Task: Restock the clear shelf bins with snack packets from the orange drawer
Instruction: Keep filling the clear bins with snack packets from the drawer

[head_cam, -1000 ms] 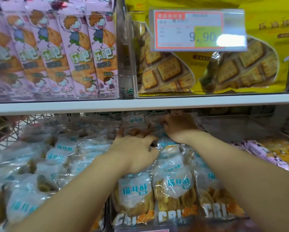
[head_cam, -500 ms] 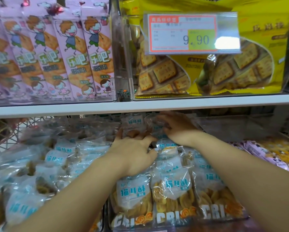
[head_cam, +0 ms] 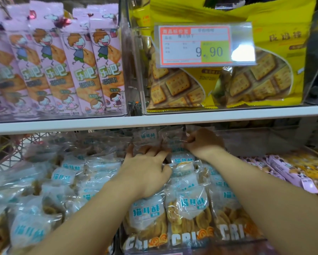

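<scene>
Pressing packets (head_cam: pixel 147 211), left hand (head_cam: pixel 145 172) grip wide, right hand (head_cam: pixel 203 142) pinching one rear packet (head_cam: pixel 173 140)

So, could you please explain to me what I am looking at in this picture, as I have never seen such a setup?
There is no machine here: a person wears a camera on the head, so you look down along both bare arms at a shop shelf. The lower level is packed with clear snack packets with blue labels. The left hand rests flat on them, fingers spread. The right hand reaches further back and seems to pinch the top of the rear packet. Above the white shelf board stand pink packs and yellow biscuit bags, with a price tag reading 9.90.
</scene>
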